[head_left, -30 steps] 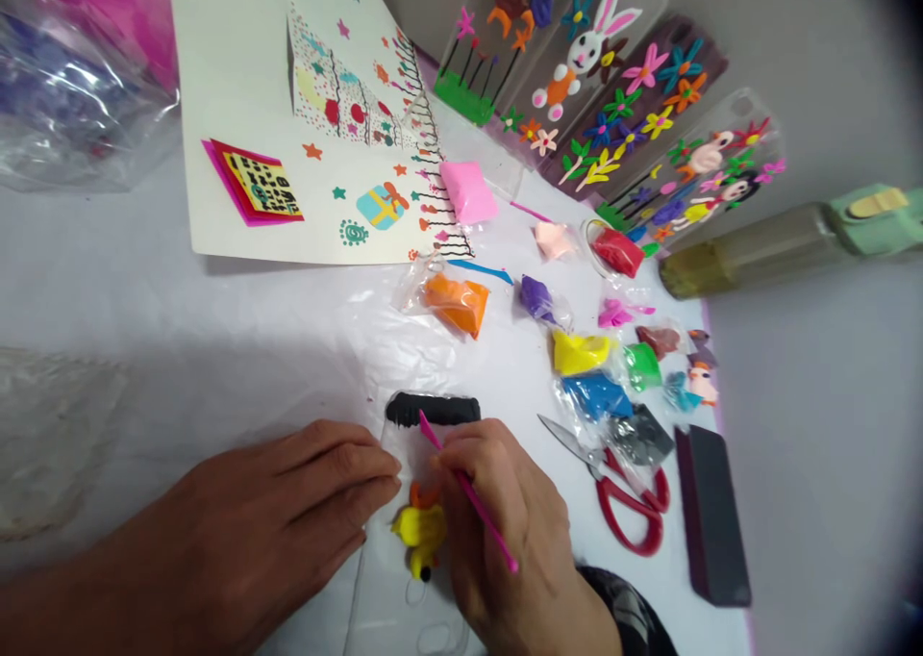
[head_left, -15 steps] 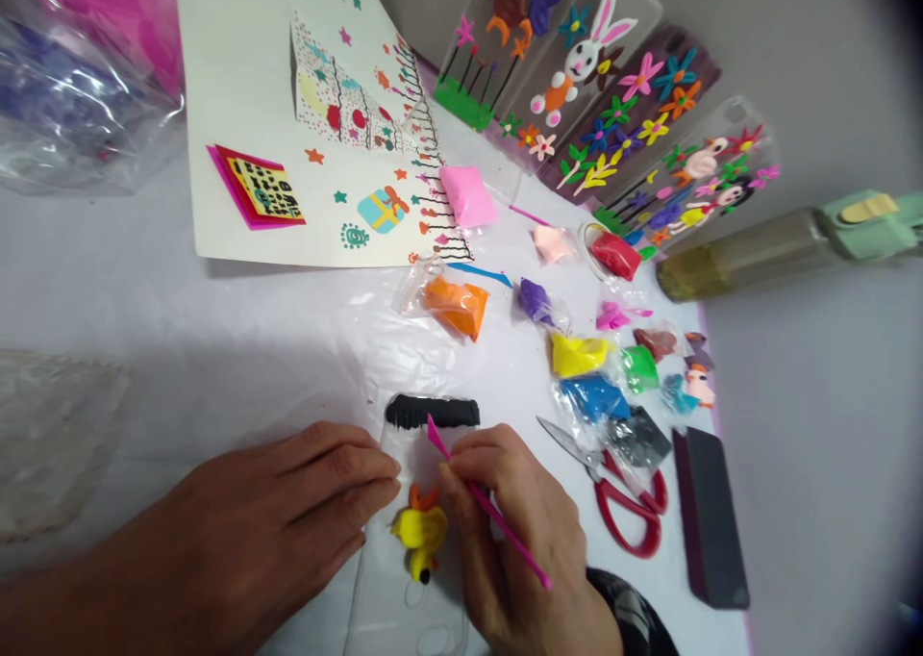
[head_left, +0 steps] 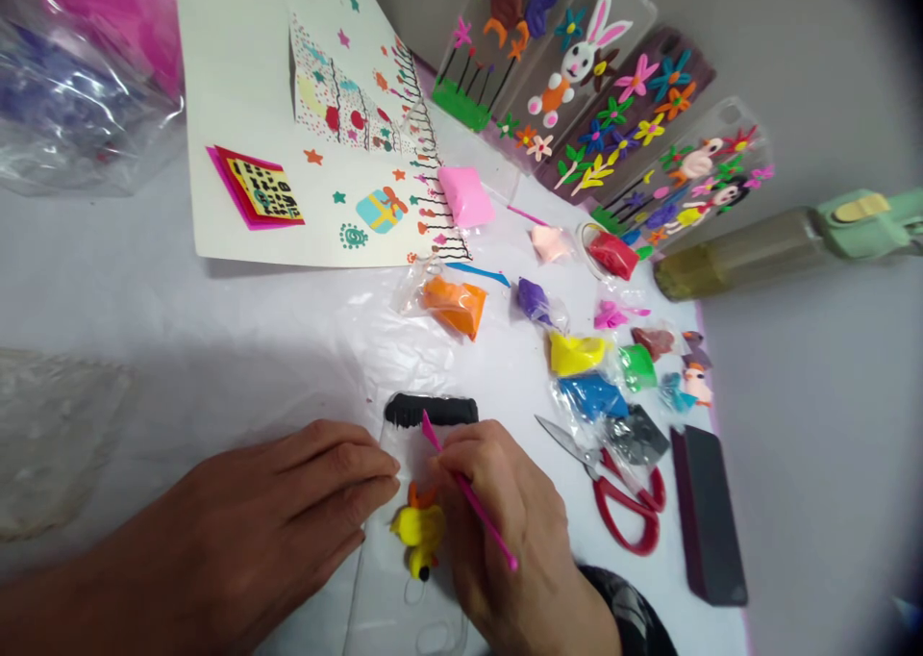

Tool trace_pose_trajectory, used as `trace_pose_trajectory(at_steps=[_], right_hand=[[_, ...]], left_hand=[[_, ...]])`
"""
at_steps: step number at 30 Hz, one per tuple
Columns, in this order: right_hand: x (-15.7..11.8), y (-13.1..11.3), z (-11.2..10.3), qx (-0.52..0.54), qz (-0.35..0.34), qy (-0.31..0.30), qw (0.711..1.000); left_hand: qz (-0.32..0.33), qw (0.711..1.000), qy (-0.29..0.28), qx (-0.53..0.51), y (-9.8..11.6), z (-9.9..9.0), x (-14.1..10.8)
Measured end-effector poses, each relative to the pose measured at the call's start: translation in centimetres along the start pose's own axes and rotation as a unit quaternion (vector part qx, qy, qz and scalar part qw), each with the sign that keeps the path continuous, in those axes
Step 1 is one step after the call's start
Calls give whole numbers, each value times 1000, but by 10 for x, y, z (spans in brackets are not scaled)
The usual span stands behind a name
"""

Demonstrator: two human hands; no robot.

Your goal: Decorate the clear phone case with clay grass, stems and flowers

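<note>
A clear phone case [head_left: 393,589] lies on the white-covered table. A strip of black clay [head_left: 433,410] runs across its far end, with small jagged marks along its near edge. My right hand [head_left: 505,521] is closed round a thin pink clay modelling tool [head_left: 482,512]; the tool's flat tip touches or nearly touches that edge. Nearer me on the case sits a yellow clay duck [head_left: 420,536] with orange feet and a black spot. My left hand [head_left: 288,512] rests flat along the case's left side, fingers stretched and close together, its fingertips on the case.
Bags of clay, such as orange [head_left: 454,305], yellow [head_left: 577,354] and blue [head_left: 595,396], lie beyond and right. Red-handled scissors [head_left: 627,512] and a dark box [head_left: 710,517] are at right. Decorated cases [head_left: 569,79], a bottle [head_left: 750,252] and a large card [head_left: 245,88] stand or lie behind.
My right hand has shifted slightly left with the modelling tool, whose tip has slid a little left along the black clay's edge. My left hand stays in place.
</note>
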State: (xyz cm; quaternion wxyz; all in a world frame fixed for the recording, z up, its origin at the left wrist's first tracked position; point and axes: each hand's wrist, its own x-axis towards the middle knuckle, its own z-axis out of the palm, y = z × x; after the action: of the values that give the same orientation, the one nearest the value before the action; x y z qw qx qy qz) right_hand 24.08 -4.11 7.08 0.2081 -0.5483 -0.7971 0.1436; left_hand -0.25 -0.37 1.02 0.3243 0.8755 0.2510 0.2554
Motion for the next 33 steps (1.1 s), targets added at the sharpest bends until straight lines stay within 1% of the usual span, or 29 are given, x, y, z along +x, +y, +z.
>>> trace_pose_trajectory(at_steps=[3, 5, 7, 9, 12, 16, 17, 19, 22, 24, 27, 29, 31, 33], right_hand=[[0, 0, 0, -4, -3, 2, 1000], [-1, 1, 0, -10, -7, -7, 1000], [0, 1, 0, -17, -7, -15, 1000], [1, 1, 1, -21, -13, -6, 1000], [3, 0, 2, -23, -22, 4, 999], [2, -1, -2, -3, -10, -15, 1000], [1, -1, -3, 10, -2, -19, 1000], [-2, 1, -6, 44, 16, -19, 999], [-8, 5, -10, 118, 47, 14, 992], [-10, 8, -10, 160, 61, 53, 984], [-12, 12, -8, 186, 59, 96, 976], [-12, 15, -4, 192, 47, 103, 975], [-12, 18, 0, 191, 35, 110, 975], [-13, 22, 4, 179, 32, 124, 975]], left_hand=[[-13, 1000, 8, 16, 1, 2, -2], [12, 1000, -1, 23, -2, 0, -2], [52, 998, -17, 36, -6, -3, 0], [74, 996, -17, 50, -9, -7, 4], [80, 994, 5, 72, -6, -10, 9], [78, 991, 49, 93, 3, -7, 10], [70, 991, 55, 95, 4, -5, 9], [65, 992, 48, 101, 4, -3, 5], [75, 990, 21, 116, -1, -3, 0], [87, 988, 3, 124, -8, -5, -2], [125, 980, -20, 157, -15, -5, -6], [148, 971, -16, 186, -16, -1, -10], [113, 971, 15, 210, -12, 7, -14], [90, 964, 14, 251, -6, 16, -16]])
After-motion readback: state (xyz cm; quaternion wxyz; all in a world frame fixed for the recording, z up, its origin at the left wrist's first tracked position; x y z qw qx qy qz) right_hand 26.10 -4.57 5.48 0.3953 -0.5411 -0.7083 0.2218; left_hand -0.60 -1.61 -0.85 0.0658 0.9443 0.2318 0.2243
